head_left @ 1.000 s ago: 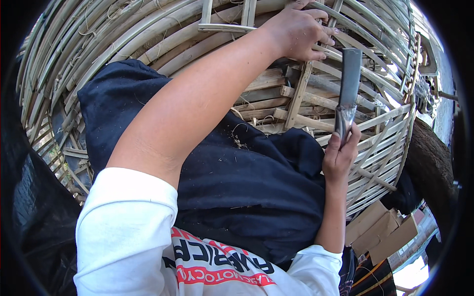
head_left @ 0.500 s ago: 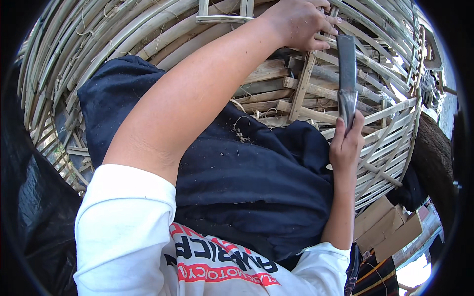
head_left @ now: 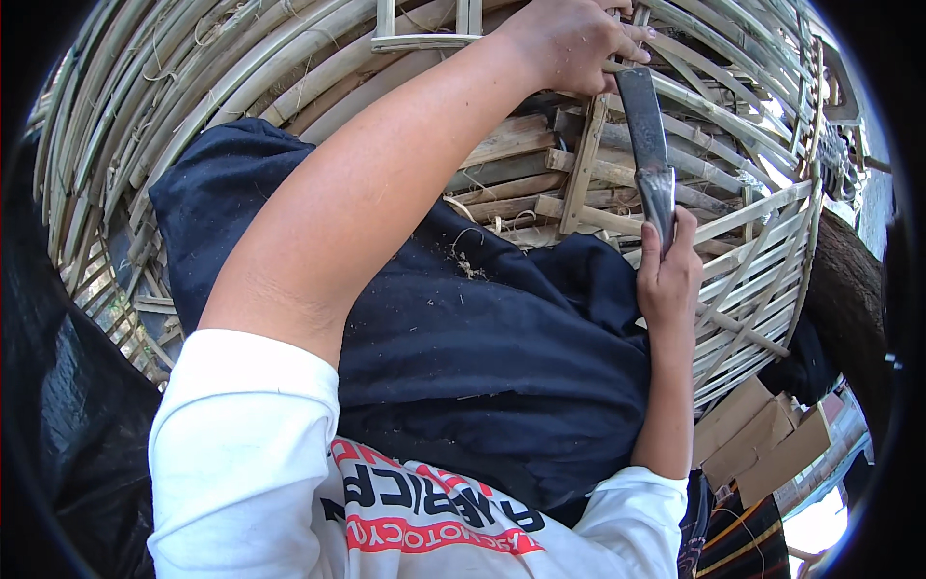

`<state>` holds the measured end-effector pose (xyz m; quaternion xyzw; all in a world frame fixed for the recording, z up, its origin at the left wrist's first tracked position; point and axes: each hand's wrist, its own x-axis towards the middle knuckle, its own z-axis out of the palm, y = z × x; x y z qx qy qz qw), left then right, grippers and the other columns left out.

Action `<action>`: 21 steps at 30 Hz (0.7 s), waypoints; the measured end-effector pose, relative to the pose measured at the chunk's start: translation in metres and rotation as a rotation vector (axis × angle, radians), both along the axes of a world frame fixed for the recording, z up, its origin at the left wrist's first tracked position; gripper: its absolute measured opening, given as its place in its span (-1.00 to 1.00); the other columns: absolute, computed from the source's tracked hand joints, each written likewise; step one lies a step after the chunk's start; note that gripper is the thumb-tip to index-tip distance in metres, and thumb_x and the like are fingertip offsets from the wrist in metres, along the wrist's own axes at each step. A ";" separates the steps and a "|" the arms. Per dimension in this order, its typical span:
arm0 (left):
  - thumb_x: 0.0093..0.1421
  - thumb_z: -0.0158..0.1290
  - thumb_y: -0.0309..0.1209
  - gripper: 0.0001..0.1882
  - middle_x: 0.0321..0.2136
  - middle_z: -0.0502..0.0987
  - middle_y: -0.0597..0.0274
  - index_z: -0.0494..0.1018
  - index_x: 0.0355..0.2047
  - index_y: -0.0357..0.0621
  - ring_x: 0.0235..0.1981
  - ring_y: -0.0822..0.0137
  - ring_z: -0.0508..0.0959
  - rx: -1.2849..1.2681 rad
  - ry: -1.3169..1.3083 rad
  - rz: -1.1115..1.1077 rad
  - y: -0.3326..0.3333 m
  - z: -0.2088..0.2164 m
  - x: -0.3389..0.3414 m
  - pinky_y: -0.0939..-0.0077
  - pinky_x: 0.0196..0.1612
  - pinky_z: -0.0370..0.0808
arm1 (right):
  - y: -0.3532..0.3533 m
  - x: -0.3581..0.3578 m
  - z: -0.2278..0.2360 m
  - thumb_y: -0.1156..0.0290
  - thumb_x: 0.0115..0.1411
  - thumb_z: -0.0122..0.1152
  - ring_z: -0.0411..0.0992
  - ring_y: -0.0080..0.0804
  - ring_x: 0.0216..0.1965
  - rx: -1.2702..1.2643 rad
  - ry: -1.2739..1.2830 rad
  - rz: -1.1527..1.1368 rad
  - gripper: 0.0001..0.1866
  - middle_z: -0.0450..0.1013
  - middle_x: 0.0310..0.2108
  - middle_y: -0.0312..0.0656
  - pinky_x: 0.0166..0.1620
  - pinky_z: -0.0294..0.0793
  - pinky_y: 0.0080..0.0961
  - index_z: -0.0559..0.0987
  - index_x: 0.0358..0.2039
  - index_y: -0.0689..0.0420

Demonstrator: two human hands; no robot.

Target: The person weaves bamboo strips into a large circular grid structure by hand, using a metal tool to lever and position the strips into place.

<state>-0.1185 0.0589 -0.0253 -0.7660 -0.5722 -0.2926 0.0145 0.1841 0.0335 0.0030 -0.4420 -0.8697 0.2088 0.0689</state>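
My right hand [head_left: 669, 280] is closed round the metal handle of a broad-bladed knife [head_left: 644, 121]. The dark blade points away from me, and its tip is beside the fingers of my left hand [head_left: 579, 43]. Those fingers are bent round a thin bamboo strip [head_left: 640, 15] at the top edge of the view; part of the grip is cut off there. Both hands are over a large woven bamboo basket [head_left: 752, 253] with open slats. Whether the blade touches the strip I cannot tell.
Dark cloth [head_left: 482, 338] covers my lap, with a few shavings on it. Short bamboo pieces [head_left: 511, 183] lie beyond it. At the right are a thick trunk [head_left: 844, 289] and a cardboard box [head_left: 762, 439]. Black plastic sheeting [head_left: 68, 386] hangs at the left.
The knife has shifted left, its blade tip tilting toward my left fingers. My left hand has moved slightly left. Both hands keep their grip.
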 end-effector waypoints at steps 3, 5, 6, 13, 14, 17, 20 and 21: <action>0.06 0.28 -0.14 -0.62 0.03 0.60 0.32 0.67 -0.12 0.04 0.22 0.17 0.36 -0.015 -0.065 -0.012 -0.006 -0.003 0.007 -0.10 0.41 0.01 | -0.012 0.009 0.000 0.20 0.41 0.04 0.55 0.23 -0.40 0.017 0.322 -0.044 -0.56 0.52 -0.46 0.14 -0.34 0.49 -0.19 0.29 0.12 0.23; 0.07 0.27 -0.14 -0.62 0.05 0.59 0.32 0.67 -0.11 0.04 0.23 0.16 0.37 -0.078 -0.003 0.003 -0.007 0.004 0.001 -0.11 0.41 0.01 | -0.001 0.007 -0.004 0.19 0.40 0.06 0.54 0.28 -0.34 -0.040 0.056 -0.068 -0.57 0.52 -0.39 0.19 -0.29 0.49 -0.10 0.29 0.13 0.18; 0.08 0.27 -0.13 -0.61 0.06 0.59 0.32 0.67 -0.10 0.04 0.24 0.15 0.37 -0.102 0.030 0.010 -0.005 0.009 -0.002 -0.12 0.41 0.00 | 0.005 0.002 -0.006 0.18 0.40 0.06 0.54 0.31 -0.31 -0.055 -0.085 -0.036 -0.57 0.53 -0.37 0.20 -0.27 0.49 -0.07 0.30 0.13 0.16; 0.06 0.28 -0.15 -0.62 0.04 0.60 0.24 0.67 -0.13 -0.01 0.24 0.12 0.37 -0.027 -0.043 -0.005 -0.005 -0.002 0.003 -0.11 0.43 -0.04 | -0.005 0.002 0.003 0.21 0.40 0.06 0.56 0.22 -0.37 0.027 -0.166 -0.048 -0.60 0.55 -0.38 0.15 -0.29 0.52 -0.13 0.31 0.12 0.16; 0.06 0.28 -0.15 -0.62 0.04 0.60 0.25 0.67 -0.13 0.00 0.23 0.13 0.38 -0.018 -0.033 0.003 -0.003 -0.002 0.002 -0.10 0.42 -0.03 | -0.009 0.001 0.002 0.20 0.40 0.06 0.56 0.22 -0.36 0.019 -0.114 -0.026 -0.60 0.54 -0.38 0.16 -0.31 0.51 -0.11 0.31 0.11 0.16; 0.04 0.29 -0.15 -0.62 0.02 0.60 0.27 0.67 -0.13 0.02 0.18 0.17 0.40 -0.002 -0.055 -0.001 -0.003 -0.003 0.007 -0.09 0.40 0.01 | -0.015 -0.004 0.016 0.17 0.39 0.06 0.51 0.31 -0.34 0.063 0.201 -0.048 -0.62 0.52 -0.39 0.24 -0.34 0.45 0.00 0.32 0.07 0.13; 0.05 0.28 -0.16 -0.63 0.02 0.60 0.29 0.67 -0.13 0.03 0.18 0.16 0.40 -0.078 -0.022 0.004 -0.004 0.003 0.001 -0.12 0.42 -0.03 | 0.003 -0.011 0.005 0.23 0.38 0.10 0.56 0.24 -0.33 0.041 -0.173 -0.061 -0.61 0.54 -0.35 0.17 -0.32 0.50 -0.06 0.32 0.11 0.13; 0.07 0.28 -0.16 -0.63 0.03 0.60 0.30 0.67 -0.13 0.03 0.19 0.15 0.40 -0.101 -0.012 0.001 -0.006 0.005 -0.001 -0.11 0.42 -0.02 | 0.001 -0.009 0.003 0.24 0.38 0.09 0.55 0.25 -0.34 0.080 -0.123 -0.020 -0.61 0.55 -0.36 0.17 -0.33 0.50 -0.06 0.32 0.11 0.14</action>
